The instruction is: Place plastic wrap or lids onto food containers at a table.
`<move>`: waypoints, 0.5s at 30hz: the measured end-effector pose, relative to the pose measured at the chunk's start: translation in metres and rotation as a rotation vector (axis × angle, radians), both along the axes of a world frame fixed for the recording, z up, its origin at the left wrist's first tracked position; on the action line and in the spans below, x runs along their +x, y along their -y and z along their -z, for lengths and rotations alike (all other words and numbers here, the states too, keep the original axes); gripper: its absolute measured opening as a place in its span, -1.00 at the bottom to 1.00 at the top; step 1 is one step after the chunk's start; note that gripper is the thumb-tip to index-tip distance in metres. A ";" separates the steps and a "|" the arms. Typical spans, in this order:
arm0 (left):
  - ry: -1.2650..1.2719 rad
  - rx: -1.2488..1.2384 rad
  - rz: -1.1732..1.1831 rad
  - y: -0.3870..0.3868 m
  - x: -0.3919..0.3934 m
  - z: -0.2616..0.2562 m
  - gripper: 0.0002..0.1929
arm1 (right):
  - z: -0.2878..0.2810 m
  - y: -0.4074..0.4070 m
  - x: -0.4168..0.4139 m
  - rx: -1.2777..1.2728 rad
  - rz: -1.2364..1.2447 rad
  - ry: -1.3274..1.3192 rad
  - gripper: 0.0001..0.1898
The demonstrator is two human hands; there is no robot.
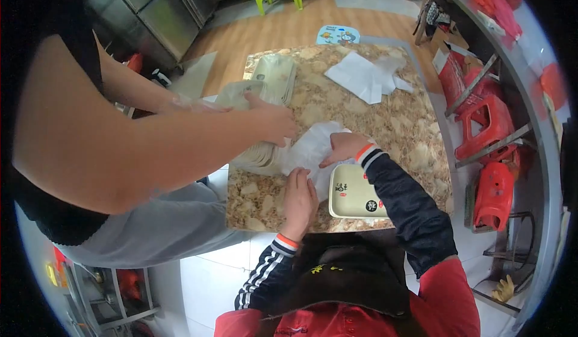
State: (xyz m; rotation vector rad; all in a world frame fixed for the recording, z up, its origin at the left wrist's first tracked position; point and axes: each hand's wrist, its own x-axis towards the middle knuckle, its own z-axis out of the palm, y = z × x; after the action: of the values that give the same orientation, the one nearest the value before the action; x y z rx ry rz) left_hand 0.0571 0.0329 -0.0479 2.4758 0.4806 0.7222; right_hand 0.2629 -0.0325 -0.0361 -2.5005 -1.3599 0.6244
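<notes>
A crumpled white plastic bag (311, 145) lies on the brown stone-patterned tabletop. My right hand (347, 146) grips the bag's right part, its thumb pointing left. My left hand (300, 201) rests upright against the bag's near edge with its fingers together; whether it pinches the film is hidden. Below my right wrist sits a cream tray (354, 190) with black and red printed marks, partly covered by my sleeve. Just left of the bag is a stack of trays (259, 158) in clear plastic, partly under another person's forearm.
Another person's hand (271, 118) reaches in from the left, above the wrapped trays. A second wrapped tray stack (275, 73) stands at the far left corner. White bags (359, 77) lie at the back. Red stools (485, 127) are under the right-hand shelf, and a small blue stool (337, 34) stands beyond the table.
</notes>
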 end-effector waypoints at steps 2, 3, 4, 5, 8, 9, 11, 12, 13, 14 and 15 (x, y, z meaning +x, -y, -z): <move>0.044 -0.054 0.040 0.004 0.003 -0.001 -0.78 | 0.004 -0.006 -0.013 -0.085 0.027 0.208 -0.50; 0.044 -0.049 0.044 0.003 0.003 0.000 -0.78 | 0.009 -0.006 -0.008 -0.080 0.032 0.208 -0.50; 0.056 -0.027 0.030 0.003 -0.001 0.002 -0.78 | 0.016 -0.006 -0.001 -0.017 -0.021 0.126 -0.55; 0.069 -0.004 0.017 0.003 -0.003 0.002 -0.78 | 0.022 -0.006 0.008 0.046 -0.074 0.044 -0.61; 0.125 -0.047 -0.010 -0.005 -0.007 -0.002 -0.80 | 0.028 0.014 0.031 0.167 -0.006 -0.170 -0.69; 0.124 -0.046 -0.012 -0.006 -0.006 -0.004 -0.80 | 0.025 0.018 0.032 0.161 0.085 -0.267 -0.69; 0.082 -0.053 -0.037 -0.008 -0.002 -0.013 -0.79 | 0.018 0.016 0.027 0.159 0.070 -0.264 -0.65; 0.082 -0.053 -0.043 -0.010 -0.001 -0.013 -0.79 | 0.008 0.011 0.015 0.116 0.083 -0.172 -0.64; 0.061 -0.064 -0.038 -0.009 0.003 -0.012 -0.78 | 0.002 0.009 0.004 0.072 0.102 -0.080 -0.63; 0.040 -0.074 -0.034 -0.008 0.004 -0.010 -0.76 | 0.008 0.007 -0.007 0.071 0.100 -0.079 -0.63; 0.041 -0.073 -0.029 -0.004 0.006 -0.009 -0.76 | 0.018 0.007 -0.016 0.160 0.124 0.160 -0.65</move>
State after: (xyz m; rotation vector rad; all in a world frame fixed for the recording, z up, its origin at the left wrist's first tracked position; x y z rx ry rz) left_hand 0.0629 0.0373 -0.0387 2.3859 0.5192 0.7523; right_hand 0.2470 -0.0396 -0.0541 -2.5243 -1.2395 0.2831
